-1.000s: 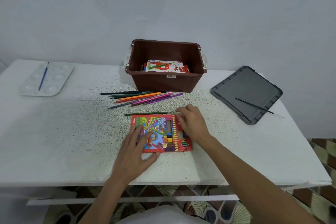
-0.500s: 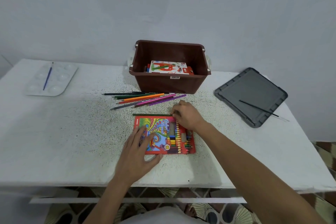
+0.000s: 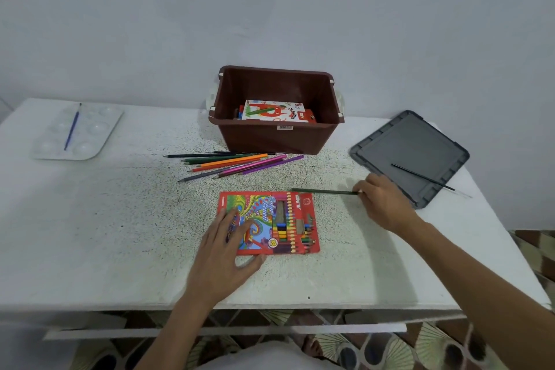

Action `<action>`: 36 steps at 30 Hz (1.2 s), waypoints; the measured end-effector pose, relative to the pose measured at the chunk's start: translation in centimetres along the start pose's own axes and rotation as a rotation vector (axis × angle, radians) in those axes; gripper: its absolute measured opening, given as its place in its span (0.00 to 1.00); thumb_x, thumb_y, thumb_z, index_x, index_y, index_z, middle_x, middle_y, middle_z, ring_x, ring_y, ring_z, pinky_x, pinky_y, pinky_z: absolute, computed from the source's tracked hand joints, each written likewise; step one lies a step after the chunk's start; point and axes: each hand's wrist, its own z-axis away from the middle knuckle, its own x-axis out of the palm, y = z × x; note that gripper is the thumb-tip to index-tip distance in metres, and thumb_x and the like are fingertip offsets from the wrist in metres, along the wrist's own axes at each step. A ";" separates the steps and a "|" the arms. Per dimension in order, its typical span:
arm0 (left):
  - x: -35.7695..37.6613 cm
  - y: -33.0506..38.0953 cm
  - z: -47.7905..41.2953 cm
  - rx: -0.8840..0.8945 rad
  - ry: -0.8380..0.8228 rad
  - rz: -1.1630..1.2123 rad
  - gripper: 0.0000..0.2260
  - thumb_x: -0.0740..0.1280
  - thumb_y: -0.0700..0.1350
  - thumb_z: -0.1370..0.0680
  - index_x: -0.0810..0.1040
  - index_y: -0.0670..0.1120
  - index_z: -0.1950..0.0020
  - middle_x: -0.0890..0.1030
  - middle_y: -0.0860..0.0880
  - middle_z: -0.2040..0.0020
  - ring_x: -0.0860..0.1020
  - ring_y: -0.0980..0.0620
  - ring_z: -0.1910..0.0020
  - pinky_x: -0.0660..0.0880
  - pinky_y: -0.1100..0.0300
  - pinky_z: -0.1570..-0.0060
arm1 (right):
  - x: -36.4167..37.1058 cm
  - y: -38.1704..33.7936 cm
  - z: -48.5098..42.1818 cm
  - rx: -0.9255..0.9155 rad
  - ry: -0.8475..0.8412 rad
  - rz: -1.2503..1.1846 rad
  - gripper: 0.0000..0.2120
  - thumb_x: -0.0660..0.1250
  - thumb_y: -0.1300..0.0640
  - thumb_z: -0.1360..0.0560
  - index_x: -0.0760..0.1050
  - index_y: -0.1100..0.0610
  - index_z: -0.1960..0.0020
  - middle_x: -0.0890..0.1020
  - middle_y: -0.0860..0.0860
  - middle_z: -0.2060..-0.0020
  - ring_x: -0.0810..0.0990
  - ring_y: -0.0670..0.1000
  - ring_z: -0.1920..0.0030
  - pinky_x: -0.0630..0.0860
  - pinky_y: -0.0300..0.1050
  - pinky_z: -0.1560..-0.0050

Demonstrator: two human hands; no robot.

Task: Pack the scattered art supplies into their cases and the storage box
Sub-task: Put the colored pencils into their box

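Note:
A red colour-pencil case (image 3: 279, 219) lies flat near the table's front. My left hand (image 3: 228, 249) rests on its left part with fingers spread. To the right of the case my right hand (image 3: 384, 204) pinches one end of a dark green pencil (image 3: 324, 191), which lies level just beyond the case's top right corner. Several loose coloured pencils (image 3: 237, 164) lie fanned out in front of the brown storage box (image 3: 276, 135). Inside the box sits an oil-pastel pack (image 3: 273, 111).
A grey box lid (image 3: 411, 141) lies at the right with a thin black brush (image 3: 426, 177) across it. A white paint palette (image 3: 75, 132) with a blue brush (image 3: 72, 126) sits at the far left. The table's front edge (image 3: 270, 306) is close to me.
My right hand has moved right from the case's top edge, drawing the dark green pencil with it. My left hand has stayed on the case.

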 end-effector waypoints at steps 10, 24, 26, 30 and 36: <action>-0.1 0.1 0.0 0.007 0.009 0.021 0.30 0.61 0.69 0.27 0.68 0.56 0.28 0.60 0.51 0.22 0.52 0.51 0.22 0.59 0.47 0.30 | -1.7 1.7 4.0 -0.107 0.033 0.012 0.08 0.71 0.68 0.28 0.82 0.64 0.49 0.75 0.55 0.60 0.73 0.55 0.63 0.72 0.46 0.66; -0.3 0.1 0.0 -0.016 -0.020 0.012 0.31 0.60 0.70 0.27 0.67 0.57 0.28 0.57 0.52 0.22 0.49 0.52 0.21 0.57 0.48 0.30 | 3.6 -7.7 3.2 -0.106 0.054 -0.152 0.14 0.76 0.64 0.29 0.83 0.59 0.44 0.75 0.55 0.62 0.74 0.52 0.67 0.68 0.40 0.71; -0.3 0.1 0.1 -0.016 -0.018 0.014 0.31 0.60 0.70 0.27 0.67 0.57 0.28 0.58 0.52 0.22 0.49 0.52 0.21 0.58 0.47 0.29 | 4.4 -8.9 3.2 -0.105 0.059 -0.226 0.17 0.76 0.63 0.30 0.81 0.60 0.42 0.75 0.56 0.61 0.74 0.52 0.66 0.69 0.40 0.69; -0.2 0.1 0.1 -0.016 -0.028 0.022 0.31 0.59 0.71 0.26 0.66 0.58 0.27 0.57 0.52 0.21 0.48 0.52 0.21 0.59 0.45 0.29 | 5.6 -10.4 3.5 -0.056 0.094 -0.363 0.19 0.73 0.59 0.30 0.76 0.58 0.40 0.78 0.55 0.53 0.75 0.51 0.57 0.70 0.39 0.58; -0.3 0.1 0.0 -0.013 -0.016 0.014 0.31 0.60 0.70 0.26 0.67 0.57 0.28 0.58 0.52 0.22 0.48 0.53 0.21 0.58 0.47 0.29 | 6.2 -10.2 4.3 0.080 0.131 -0.507 0.16 0.60 0.63 0.21 0.74 0.52 0.36 0.83 0.46 0.46 0.74 0.46 0.52 0.72 0.45 0.53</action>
